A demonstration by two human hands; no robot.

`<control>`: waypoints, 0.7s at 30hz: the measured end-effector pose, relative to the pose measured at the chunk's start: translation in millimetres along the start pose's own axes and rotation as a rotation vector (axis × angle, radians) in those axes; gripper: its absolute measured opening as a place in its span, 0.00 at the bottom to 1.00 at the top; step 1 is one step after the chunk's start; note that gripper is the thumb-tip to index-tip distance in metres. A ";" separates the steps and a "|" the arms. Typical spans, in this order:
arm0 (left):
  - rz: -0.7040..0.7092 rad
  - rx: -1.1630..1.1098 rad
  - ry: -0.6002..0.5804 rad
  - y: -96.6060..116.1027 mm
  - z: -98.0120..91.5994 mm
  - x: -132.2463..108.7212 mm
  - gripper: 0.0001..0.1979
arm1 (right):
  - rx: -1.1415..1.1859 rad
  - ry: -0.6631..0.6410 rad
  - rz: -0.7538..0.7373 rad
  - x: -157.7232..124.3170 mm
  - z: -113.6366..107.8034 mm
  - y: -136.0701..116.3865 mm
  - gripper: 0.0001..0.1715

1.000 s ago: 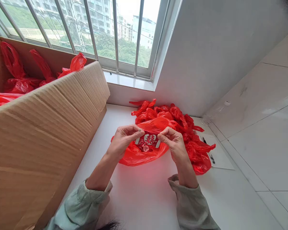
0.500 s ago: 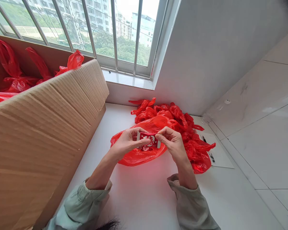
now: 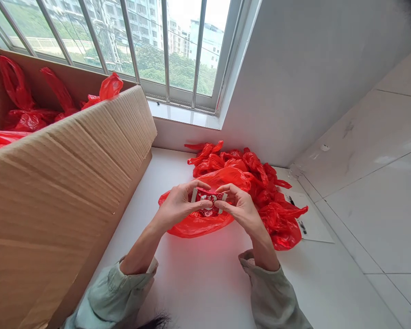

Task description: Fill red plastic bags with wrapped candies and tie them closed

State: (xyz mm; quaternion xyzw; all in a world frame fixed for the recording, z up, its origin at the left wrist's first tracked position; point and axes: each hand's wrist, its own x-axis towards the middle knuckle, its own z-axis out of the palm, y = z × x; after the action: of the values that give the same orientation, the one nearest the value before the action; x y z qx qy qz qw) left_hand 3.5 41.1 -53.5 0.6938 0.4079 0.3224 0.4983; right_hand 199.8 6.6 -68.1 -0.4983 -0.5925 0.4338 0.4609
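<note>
Between my two hands is a small red-and-white printed packet (image 3: 207,211) with pale crimped ends, looking like a wrapped sweet or snack. My left hand (image 3: 178,203) grips its left part, thumb across the front and fingers behind the top edge. On the other side my right hand (image 3: 239,205) pinches its right part, thumb in front and fingers over the top. Both thumb tips nearly meet at the middle of the packet. Directly below lies a red plastic bag (image 3: 198,228), spread out on the white tabletop (image 3: 195,274); its contents are hidden by my hands.
A tall cardboard box (image 3: 75,178) on the left holds several knotted red bags (image 3: 30,119). More tied red bags (image 3: 277,210) are heaped behind and right of the spread bag. A white sheet (image 3: 317,230) lies partly beneath them, near the tiled wall (image 3: 380,205). A barred window is behind.
My right hand has shifted its pinch from the packet's top right corner inward, its thumb now on the front face. The left hand keeps its hold.
</note>
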 end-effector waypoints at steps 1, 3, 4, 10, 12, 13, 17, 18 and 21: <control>0.007 0.054 -0.009 -0.6 -0.5 -1.1 0.20 | -0.018 -0.003 -0.001 0.2 -0.2 -0.4 0.14; 0.022 0.250 -0.043 -1.5 -1.7 -5.4 0.27 | -0.121 0.070 -0.034 0.8 -1.7 -0.6 0.09; 0.023 0.399 -0.081 -1.8 -2.2 -8.6 0.29 | -0.225 0.133 -0.046 1.0 -3.0 -0.3 0.07; 0.010 0.903 -0.440 1.5 13.3 -31.2 0.11 | -0.992 0.261 0.063 -0.1 -3.9 3.2 0.06; 0.037 0.934 -0.499 4.7 26.0 -36.7 0.05 | -1.072 0.192 0.090 -0.8 1.0 2.7 0.06; 0.051 0.948 -0.516 6.6 32.0 -39.2 0.04 | -1.091 0.166 0.101 -1.1 3.8 2.1 0.06; 0.088 0.975 -0.541 13.8 43.8 -48.4 0.06 | -1.036 0.116 0.101 -0.5 12.8 -0.4 0.06; 0.092 0.976 -0.537 15.1 43.1 -50.4 0.06 | -0.983 0.099 0.087 -0.1 14.4 -0.4 0.07; 0.099 0.955 -0.489 17.0 35.2 -53.8 0.04 | -0.846 -0.020 0.061 1.0 18.7 1.9 0.08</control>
State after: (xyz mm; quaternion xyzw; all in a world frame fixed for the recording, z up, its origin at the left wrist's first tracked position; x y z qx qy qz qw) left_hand 13.0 -24.7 -49.9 0.9163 0.3482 -0.0469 0.1920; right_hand 181.9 6.8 -73.5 -0.6568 -0.7077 0.1705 0.1969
